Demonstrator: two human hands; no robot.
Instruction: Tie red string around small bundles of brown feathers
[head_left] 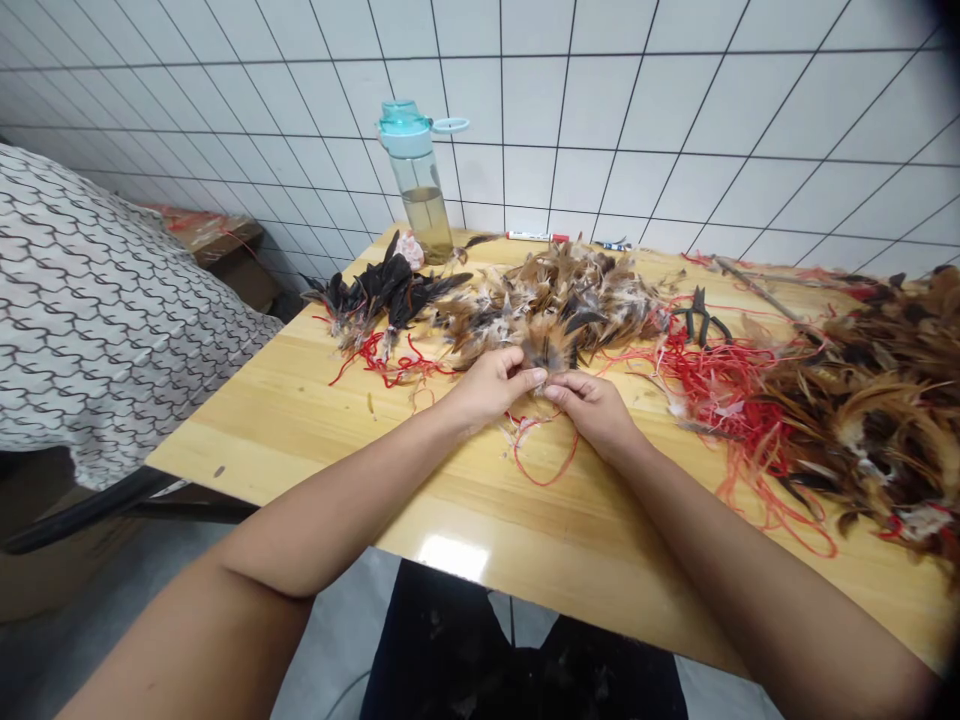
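Observation:
Between my two hands, over the middle of the table, is a small bunch of brown and black feathers. My left hand pinches its base from the left, thumb against fingers. From the right, my right hand closes its thumb and fingertips on the same base, so the quill ends are mostly hidden. A loop of red string hangs below the fingers onto the tabletop. Just behind the bunch lies a wide pile of brown and white feathers.
Black feather bunches lie left. Black-handled pliers rest near tangled red string. A large brown feather heap covers the right side. A water bottle stands against the tiled wall. Markers lie at the back edge.

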